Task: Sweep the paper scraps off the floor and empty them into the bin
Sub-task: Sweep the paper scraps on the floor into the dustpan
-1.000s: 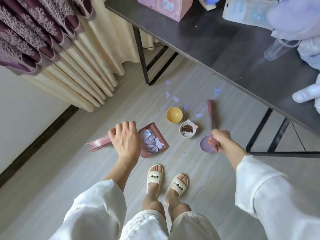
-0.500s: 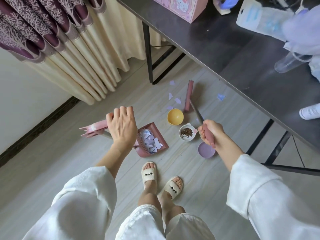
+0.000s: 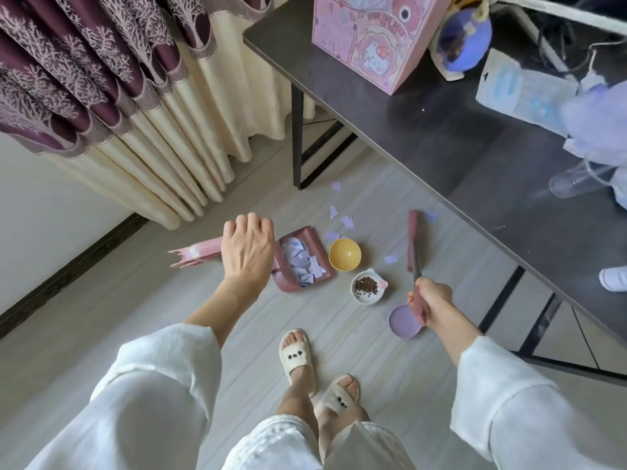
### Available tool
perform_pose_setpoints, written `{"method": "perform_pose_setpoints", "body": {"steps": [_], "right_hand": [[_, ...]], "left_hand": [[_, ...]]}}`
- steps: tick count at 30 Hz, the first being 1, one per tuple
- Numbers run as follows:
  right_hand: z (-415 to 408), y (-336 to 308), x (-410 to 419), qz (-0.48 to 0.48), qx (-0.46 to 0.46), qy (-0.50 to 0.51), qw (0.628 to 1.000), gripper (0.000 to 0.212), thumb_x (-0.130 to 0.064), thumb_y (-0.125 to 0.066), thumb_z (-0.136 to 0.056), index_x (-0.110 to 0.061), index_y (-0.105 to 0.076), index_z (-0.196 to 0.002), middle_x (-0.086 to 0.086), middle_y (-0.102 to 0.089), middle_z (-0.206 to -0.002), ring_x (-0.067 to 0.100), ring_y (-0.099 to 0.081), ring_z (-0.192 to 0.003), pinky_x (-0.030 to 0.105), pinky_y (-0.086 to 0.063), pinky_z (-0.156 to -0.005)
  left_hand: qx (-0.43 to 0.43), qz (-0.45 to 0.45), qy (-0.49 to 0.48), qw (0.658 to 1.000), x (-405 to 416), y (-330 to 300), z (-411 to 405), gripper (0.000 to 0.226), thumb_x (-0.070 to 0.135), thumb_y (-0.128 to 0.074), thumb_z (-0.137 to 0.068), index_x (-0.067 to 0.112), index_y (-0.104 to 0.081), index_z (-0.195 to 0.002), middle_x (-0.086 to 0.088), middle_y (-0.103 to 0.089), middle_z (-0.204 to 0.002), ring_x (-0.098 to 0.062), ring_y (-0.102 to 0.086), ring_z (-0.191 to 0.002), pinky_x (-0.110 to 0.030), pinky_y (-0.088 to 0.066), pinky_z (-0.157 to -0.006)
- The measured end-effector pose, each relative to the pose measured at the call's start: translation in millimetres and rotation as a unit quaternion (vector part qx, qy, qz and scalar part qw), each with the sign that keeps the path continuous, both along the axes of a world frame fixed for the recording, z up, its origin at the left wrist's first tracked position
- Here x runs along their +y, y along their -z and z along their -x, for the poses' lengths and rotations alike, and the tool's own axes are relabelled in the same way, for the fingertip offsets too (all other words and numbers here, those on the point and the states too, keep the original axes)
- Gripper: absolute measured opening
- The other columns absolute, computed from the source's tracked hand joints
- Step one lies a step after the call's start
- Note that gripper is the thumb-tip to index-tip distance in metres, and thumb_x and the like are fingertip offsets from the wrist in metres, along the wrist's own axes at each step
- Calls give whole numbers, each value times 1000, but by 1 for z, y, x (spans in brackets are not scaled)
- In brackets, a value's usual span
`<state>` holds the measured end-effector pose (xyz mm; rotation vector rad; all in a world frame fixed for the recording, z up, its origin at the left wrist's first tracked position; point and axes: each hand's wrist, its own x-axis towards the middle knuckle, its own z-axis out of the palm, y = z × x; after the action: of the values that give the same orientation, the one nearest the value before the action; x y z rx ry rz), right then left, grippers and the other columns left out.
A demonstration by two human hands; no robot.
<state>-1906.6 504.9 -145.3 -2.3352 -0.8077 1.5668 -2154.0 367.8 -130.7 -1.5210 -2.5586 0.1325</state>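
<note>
A pink dustpan (image 3: 307, 279) rests on the floor, holding a heap of pale purple paper scraps (image 3: 303, 261). My left hand (image 3: 248, 247) is shut on the dustpan's long handle, which is hidden under the hand. My right hand (image 3: 429, 300) grips the handle of a pink broom; its head (image 3: 412, 239) lies on the floor near the desk edge. Loose scraps (image 3: 346, 221) lie beyond the bowls, one more scrap (image 3: 391, 259) lies left of the broom head, and another (image 3: 431, 216) is under the desk edge. No bin is in view.
A yellow bowl (image 3: 344, 255), a white dish of brown pellets (image 3: 368, 287) and a purple dish (image 3: 403, 322) stand on the floor between dustpan and broom. A dark desk (image 3: 475, 157) overhangs at right. A pink flat object (image 3: 195, 254) lies left of my hand. Curtains (image 3: 101, 96) hang at left.
The broom head has swung from left of the bowls back to the right, near the desk edge. The view has shifted; my left hand stays on the dustpan handle.
</note>
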Motion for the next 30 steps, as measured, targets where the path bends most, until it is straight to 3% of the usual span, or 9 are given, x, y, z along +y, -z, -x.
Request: {"method": "perform_pose_setpoints", "body": {"steps": [5, 9, 13, 17, 20, 24, 27, 30], "right_hand": [[7, 6, 6, 27, 128, 120, 984, 23, -1, -31, -93, -7, -42, -73, 10, -44, -54, 7, -35, -22, 7, -27, -29], [10, 1, 17, 50, 207, 139, 967, 24, -10, -30, -98, -9, -40, -77, 4, -48, -36, 5, -39, -22, 7, -29, -27], [21, -11, 17, 20, 156, 109, 981, 25, -9, -36, -98, -5, -43, -74, 8, -47, -43, 8, -36, -20, 7, -29, -29], [24, -13, 17, -4, 69, 61, 996, 25, -1, -37, -93, -3, -44, -69, 10, -45, -55, 7, -33, -18, 7, -27, -29], [23, -9, 16, -2, 23, 32, 999, 25, 0, -37, -91, -5, -44, -68, 10, -42, -57, 10, -32, -20, 10, -27, -30], [22, 0, 11, 18, 18, 26, 999, 25, 0, -38, -91, -4, -43, -67, 12, -42, -57, 12, -32, -16, 11, -27, -30], [26, 11, 3, 29, 33, 1, 999, 20, -1, -38, -92, -5, -46, -74, 12, -44, -55, 9, -33, -18, 8, -28, -30], [33, 17, 1, 62, 56, -13, 996, 23, -5, -37, -94, -6, -47, -73, 5, -44, -39, 7, -32, -19, 6, -27, -30]], "left_hand": [[5, 53, 9, 999, 12, -5, 16, 23, 4, -75, -51, 13, -58, -64, -5, -52, -62, -23, -51, -57, -28, -38, -55], [10, 68, 12, 998, 24, -4, 18, 21, 7, -74, -58, 18, -59, -68, -1, -52, -65, -20, -51, -61, -28, -38, -59], [6, 62, 5, 998, 36, -4, 17, 22, 10, -76, -61, 19, -59, -72, 0, -52, -67, -20, -51, -64, -30, -38, -63], [7, 12, -10, 1000, 40, 0, 13, 21, 6, -76, -60, 15, -59, -71, -2, -52, -65, -24, -52, -62, -33, -28, -71], [2, -30, -26, 999, 37, 6, 8, 19, 3, -72, -63, 12, -60, -74, -4, -52, -66, -27, -51, -63, -35, -28, -76], [-7, -84, -37, 996, 36, 16, 5, 18, 4, -66, -70, 9, -62, -86, -6, -56, -74, -29, -55, -77, -40, -37, -90], [-14, -110, -24, 994, 33, 24, 1, 28, 4, -58, -74, 5, -60, -102, -9, -60, -90, -30, -51, -97, -44, -30, -101], [-17, -109, -15, 994, 33, 29, -4, 35, 4, -54, -73, 4, -58, -108, -10, -61, -97, -31, -53, -98, -44, -27, -101]]}}
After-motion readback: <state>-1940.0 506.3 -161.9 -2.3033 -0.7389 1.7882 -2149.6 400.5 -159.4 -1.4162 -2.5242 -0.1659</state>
